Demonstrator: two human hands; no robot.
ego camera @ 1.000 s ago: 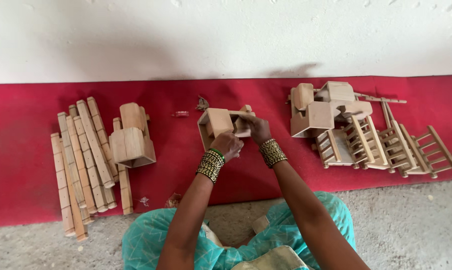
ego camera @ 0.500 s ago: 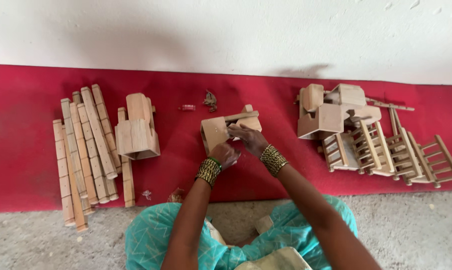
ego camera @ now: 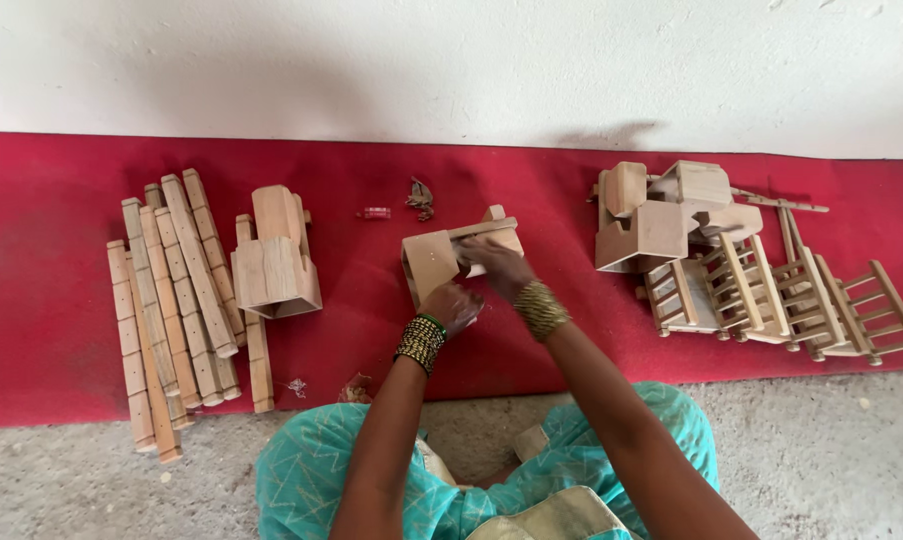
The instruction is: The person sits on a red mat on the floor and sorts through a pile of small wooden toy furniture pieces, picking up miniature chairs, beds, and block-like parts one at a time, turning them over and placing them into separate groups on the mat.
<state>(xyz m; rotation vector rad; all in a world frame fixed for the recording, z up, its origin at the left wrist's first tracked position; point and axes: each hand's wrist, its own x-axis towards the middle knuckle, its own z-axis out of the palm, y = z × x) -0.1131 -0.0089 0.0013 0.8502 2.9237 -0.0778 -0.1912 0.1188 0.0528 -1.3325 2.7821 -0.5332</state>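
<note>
The wooden block (ego camera: 433,262) is lying on the red mat (ego camera: 51,200), roughly at its middle, just in front of the person. It is pale, boxy and hollowed, with a flat face turned toward the camera and a thin slat (ego camera: 483,228) crossing its top. The left hand (ego camera: 453,305) is pressing against the block's near lower edge, its grip curled on the wood. The right hand (ego camera: 493,262) is lying over the block's right side, fingers closing on the slat and block.

To the left, a second block (ego camera: 274,270) is sitting beside a row of long wooden sticks (ego camera: 166,290). To the right, more blocks (ego camera: 661,215) are piling against small ladder-like racks (ego camera: 771,295). A small red piece (ego camera: 374,213) and a dark scrap (ego camera: 419,197) are lying beyond the block, near the white wall (ego camera: 451,60). No containers are showing.
</note>
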